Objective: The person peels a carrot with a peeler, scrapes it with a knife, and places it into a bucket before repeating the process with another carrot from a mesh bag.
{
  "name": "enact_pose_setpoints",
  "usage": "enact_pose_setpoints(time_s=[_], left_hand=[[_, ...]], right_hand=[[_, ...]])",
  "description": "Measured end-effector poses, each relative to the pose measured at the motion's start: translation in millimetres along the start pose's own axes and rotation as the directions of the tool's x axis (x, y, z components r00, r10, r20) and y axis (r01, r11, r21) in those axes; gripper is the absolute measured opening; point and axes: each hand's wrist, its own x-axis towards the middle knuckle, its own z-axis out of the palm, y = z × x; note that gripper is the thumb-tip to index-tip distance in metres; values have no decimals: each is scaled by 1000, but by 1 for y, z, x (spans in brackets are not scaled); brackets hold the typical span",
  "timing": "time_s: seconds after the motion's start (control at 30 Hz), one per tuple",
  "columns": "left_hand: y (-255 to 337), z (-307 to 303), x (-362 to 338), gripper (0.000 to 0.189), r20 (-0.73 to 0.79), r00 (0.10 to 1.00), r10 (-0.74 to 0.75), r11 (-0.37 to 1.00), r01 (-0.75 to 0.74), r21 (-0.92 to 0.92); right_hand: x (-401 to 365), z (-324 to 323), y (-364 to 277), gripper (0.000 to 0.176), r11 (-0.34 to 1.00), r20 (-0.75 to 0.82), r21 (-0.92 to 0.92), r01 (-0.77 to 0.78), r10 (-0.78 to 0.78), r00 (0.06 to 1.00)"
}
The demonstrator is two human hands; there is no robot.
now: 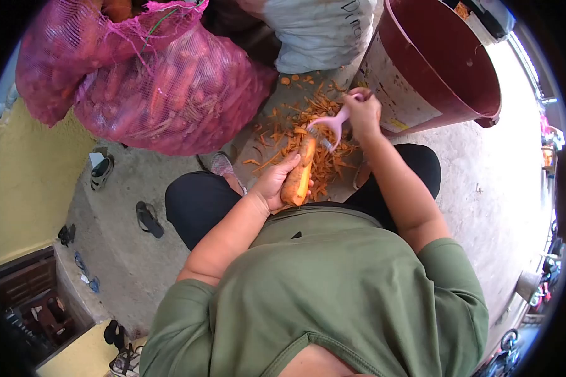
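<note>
A grey concrete floor (129, 251) is extending beneath a seated person, meeting a yellow wall (28, 176) at the left. Pink mesh sacks (170, 94) filled with carrots are standing at upper left, a white sack (317, 31) bearing dark lettering is standing at top centre, and a large reddish bucket (396, 81) is standing at upper right. Sandals (148, 220) are lying on the floor at the left.

The left hand (278, 182) is wrapping its fingers around the lower part of a carrot (300, 174), which is slanting in front of the person's olive-green shirt (333, 276) and showing a bright peeled strip along its right side. The right hand (363, 114) is closing around the handle of a pink peeler (337, 122), whose head is lying at the carrot's upper end; whether the blade is touching cannot be told. Orange peelings (329, 169) are covering the floor beneath both hands.
</note>
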Motion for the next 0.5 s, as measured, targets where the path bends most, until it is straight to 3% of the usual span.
enact_pose_setpoints(time_s=[0.1, 0.17, 0.2, 0.27, 0.3, 0.33, 0.37, 0.43, 0.5], left_hand=[[5, 7, -3, 37, 65, 998, -10, 998, 13, -55], [6, 24, -6, 38, 148, 989, -19, 999, 24, -31], [4, 19, -3, 39, 31, 999, -6, 1000, 5, 26], [0, 1, 1, 40, 21, 999, -33, 999, 33, 3], [0, -4, 1, 40, 15, 999, -44, 999, 44, -8], [1, 3, -1, 40, -17, 1000, -18, 999, 18, 42], [1, 3, -3, 40, -44, 999, -26, 999, 27, 33], [3, 3, -4, 41, -93, 995, -40, 999, 41, 12], [5, 11, -3, 41, -71, 997, -11, 1000, 13, 25]], right_hand=[[-64, 14, -22, 15, 995, 309, 104, 0, -32, 951], [-78, 17, -21, 15, 996, 393, -10, 89, -77, 916], [-65, 22, -4, 18, 999, 339, -16, 47, -39, 940], [-20, 14, 10, 18, 984, 81, -157, 82, -69, 994], [3, 4, 17, 18, 984, -36, -156, 86, -92, 995], [22, -5, 24, 21, 959, -132, -268, 93, -132, 982], [27, -11, 19, 23, 999, -141, -22, -38, 35, 989], [11, -6, 2, 21, 998, -99, -67, -14, 7, 995], [-39, 7, -21, 19, 989, 206, 144, -33, 3, 979]])
